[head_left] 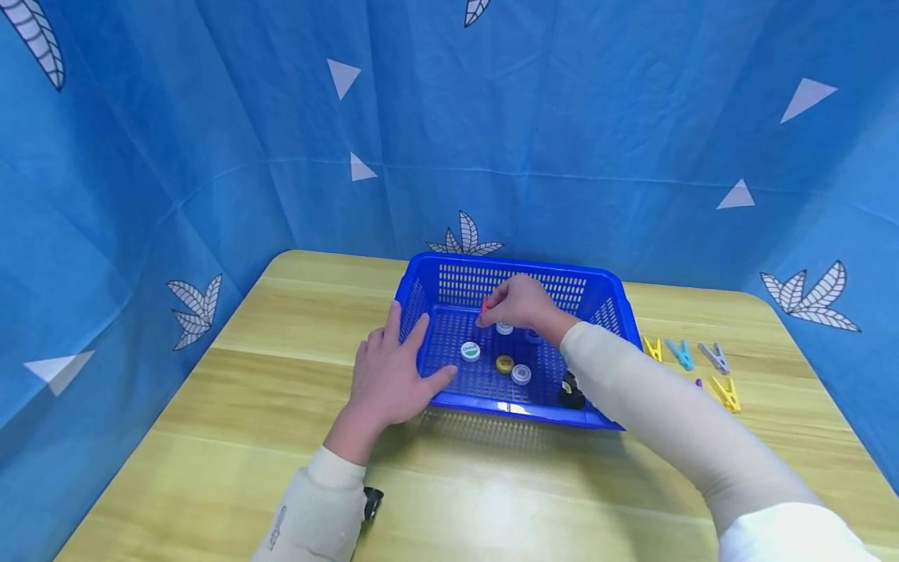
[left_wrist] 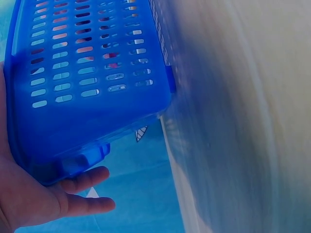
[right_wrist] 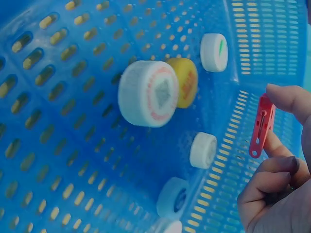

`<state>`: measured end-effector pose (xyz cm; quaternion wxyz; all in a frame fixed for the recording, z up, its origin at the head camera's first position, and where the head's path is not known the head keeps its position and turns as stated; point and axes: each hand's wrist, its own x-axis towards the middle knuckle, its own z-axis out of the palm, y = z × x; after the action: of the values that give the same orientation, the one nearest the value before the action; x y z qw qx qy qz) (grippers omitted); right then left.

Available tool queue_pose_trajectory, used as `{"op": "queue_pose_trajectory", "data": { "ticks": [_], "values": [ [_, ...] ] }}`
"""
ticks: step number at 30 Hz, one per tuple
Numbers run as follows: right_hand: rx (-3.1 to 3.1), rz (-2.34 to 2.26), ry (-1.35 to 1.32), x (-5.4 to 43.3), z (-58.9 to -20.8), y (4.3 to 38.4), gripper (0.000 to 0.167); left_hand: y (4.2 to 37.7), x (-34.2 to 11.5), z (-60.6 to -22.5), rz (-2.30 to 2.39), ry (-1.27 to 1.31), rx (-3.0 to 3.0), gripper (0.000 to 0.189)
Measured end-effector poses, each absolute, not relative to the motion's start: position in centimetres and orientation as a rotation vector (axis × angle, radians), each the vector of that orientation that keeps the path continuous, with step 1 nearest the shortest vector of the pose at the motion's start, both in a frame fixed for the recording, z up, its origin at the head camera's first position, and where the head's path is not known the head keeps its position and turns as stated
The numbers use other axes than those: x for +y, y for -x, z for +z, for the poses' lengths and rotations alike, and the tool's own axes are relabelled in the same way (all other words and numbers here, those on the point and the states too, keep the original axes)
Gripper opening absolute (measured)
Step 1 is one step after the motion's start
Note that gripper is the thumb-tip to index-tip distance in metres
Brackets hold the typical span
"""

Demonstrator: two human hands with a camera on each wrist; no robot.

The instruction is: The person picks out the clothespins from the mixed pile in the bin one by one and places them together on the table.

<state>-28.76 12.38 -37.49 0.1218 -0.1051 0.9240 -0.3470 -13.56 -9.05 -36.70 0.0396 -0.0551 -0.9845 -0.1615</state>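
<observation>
Between thumb and fingers my right hand (head_left: 518, 303) pinches a red clothespin (right_wrist: 261, 127), held over the inside of a blue plastic basket (head_left: 516, 415). My left hand (head_left: 393, 373) lies at the basket's left rim, its fingers spread and fairly straight; two of them (left_wrist: 90, 204) extend past the outer wall in the left wrist view. Several bottle caps sit on the basket floor: a white one with a green mark (head_left: 470, 351), a yellow one (head_left: 504, 364), a white one with a grey mark (head_left: 521, 375), another white one (head_left: 504, 329) and a blue one (head_left: 532, 336) partly behind the right hand.
Right of the basket lie yellow (head_left: 726, 394), light blue (head_left: 680, 354) and grey (head_left: 715, 358) clothespins, with another yellow one (head_left: 652, 348) close to its wall. A black object (head_left: 570, 392) shows by my right forearm. Blue patterned cloth (head_left: 449, 117) hangs behind the wooden table (head_left: 295, 336).
</observation>
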Motion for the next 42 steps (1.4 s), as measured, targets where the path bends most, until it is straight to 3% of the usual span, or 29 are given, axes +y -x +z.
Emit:
{"op": "queue_pose_trajectory", "data": {
  "ticks": [11, 42],
  "values": [
    [2.69, -1.074, 0.331, 14.3, -35.7, 28.3, 0.027, 13.4, -8.8, -36.3, -0.492, 0.152, -3.029, 0.09],
    [2.716, -1.146, 0.233, 19.7, -33.2, 27.2, 0.037, 13.4, -8.5, -36.5, -0.537, 0.152, -2.996, 0.089]
  ]
}}
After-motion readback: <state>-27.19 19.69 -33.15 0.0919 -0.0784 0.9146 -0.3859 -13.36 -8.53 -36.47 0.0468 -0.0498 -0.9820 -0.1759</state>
